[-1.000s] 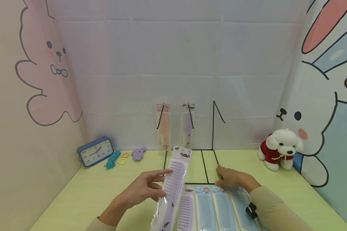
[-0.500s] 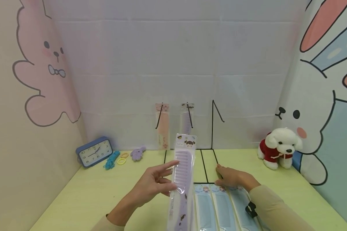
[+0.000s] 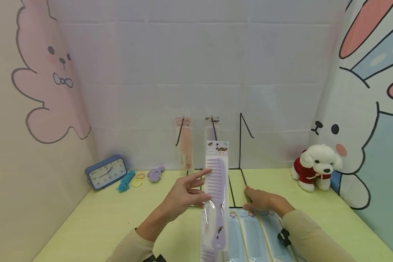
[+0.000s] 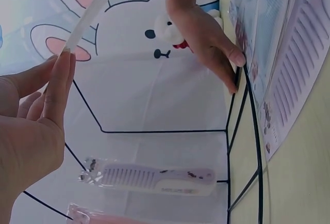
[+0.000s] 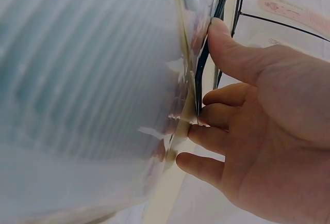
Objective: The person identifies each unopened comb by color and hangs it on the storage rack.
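Observation:
My left hand (image 3: 183, 198) pinches a packaged purple comb (image 3: 215, 182) by its left edge, upright in front of a black wire rack (image 3: 240, 145). My right hand (image 3: 264, 202) holds the rack's front right corner, thumb and fingers about the wire. On the rack's hooks hang a packaged pink comb (image 3: 185, 145) and another purple comb (image 4: 154, 178), the latter partly hidden in the head view. Packaged blue combs (image 3: 253, 233) lie side by side before the rack. Beside them a further purple comb (image 4: 296, 64) is mostly covered in the head view.
A blue clock (image 3: 106, 173), a teal cord bundle (image 3: 126, 182), hair ties (image 3: 137, 182) and a small purple plush (image 3: 155, 174) stand or lie at the left. A white toy dog (image 3: 317, 169) in red sits at the right, near the printed wall.
My left hand has carried the purple comb up, forward and to the right, and the comb has gone from tilted to upright. My right hand stays on the rack.

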The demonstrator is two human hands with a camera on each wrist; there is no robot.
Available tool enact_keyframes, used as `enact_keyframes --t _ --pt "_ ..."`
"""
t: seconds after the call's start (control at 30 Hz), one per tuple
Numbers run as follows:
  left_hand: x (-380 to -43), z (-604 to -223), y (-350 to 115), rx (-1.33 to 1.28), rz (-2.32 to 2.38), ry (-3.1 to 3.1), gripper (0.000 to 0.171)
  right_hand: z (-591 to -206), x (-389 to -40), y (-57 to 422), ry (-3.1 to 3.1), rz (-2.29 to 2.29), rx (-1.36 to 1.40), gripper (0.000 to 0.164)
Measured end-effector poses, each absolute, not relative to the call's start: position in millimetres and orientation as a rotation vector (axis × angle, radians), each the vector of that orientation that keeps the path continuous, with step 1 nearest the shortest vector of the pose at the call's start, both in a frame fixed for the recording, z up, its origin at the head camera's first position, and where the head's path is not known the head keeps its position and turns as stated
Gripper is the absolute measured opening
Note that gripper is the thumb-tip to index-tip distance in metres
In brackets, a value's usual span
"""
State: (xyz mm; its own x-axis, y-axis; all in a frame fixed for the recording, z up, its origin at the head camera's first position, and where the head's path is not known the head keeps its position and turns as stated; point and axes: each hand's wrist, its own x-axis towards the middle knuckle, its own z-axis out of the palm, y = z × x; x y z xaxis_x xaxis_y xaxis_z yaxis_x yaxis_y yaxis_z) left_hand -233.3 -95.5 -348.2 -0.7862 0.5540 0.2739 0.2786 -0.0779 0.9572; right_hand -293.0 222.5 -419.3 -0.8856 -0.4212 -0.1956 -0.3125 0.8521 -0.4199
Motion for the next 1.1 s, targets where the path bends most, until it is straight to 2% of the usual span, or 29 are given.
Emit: enact_keyframes --t 0.4,1.1 --pt "-246 -346 -88 0.875 1.981 1.989 0.073 -419 -295 222 2.735 -0.578 -0.549 0.080" --pt "-300 -341 -74 0.824 2.020 2.083 0.069 -418 -294 223 2.733 -0.583 -0.545 0.081"
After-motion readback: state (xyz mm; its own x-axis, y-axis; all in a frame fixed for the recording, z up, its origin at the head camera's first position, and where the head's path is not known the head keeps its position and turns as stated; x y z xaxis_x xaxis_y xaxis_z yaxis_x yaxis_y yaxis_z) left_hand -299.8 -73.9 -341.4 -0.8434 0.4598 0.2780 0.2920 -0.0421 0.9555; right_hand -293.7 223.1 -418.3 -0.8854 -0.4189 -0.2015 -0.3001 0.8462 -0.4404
